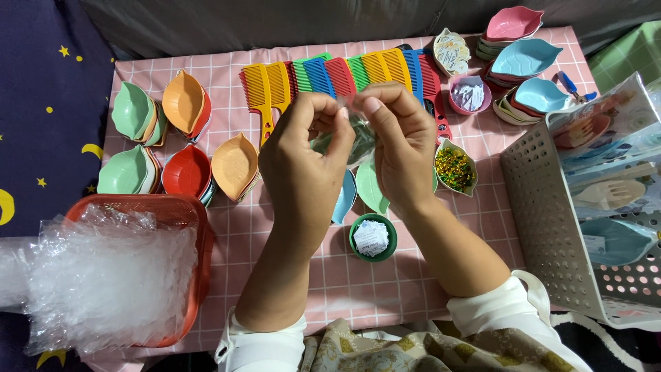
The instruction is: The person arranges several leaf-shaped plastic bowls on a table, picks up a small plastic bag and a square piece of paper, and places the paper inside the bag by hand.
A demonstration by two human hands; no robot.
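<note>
My left hand (303,162) and my right hand (399,148) are raised together over the pink checked cloth (344,275). Both pinch the top edge of a small clear plastic bag (354,141) that hangs between them; something green shows through it. Under the hands lie a light blue leaf-shaped dish (344,196) and a green leaf-shaped dish (372,189). A small round green cup (372,238) with white paper packets stands just below my wrists. Behind my hands lies a row of combs (330,77) in yellow, green, blue and red.
Stacks of leaf-shaped dishes (186,169) sit left, more (520,58) at the back right. A leaf dish of yellow-green beads (455,169), a pink cup (469,94) of packets, a red basket (196,227) of clear bags front left, a white perforated basket (544,207) of packed sets right.
</note>
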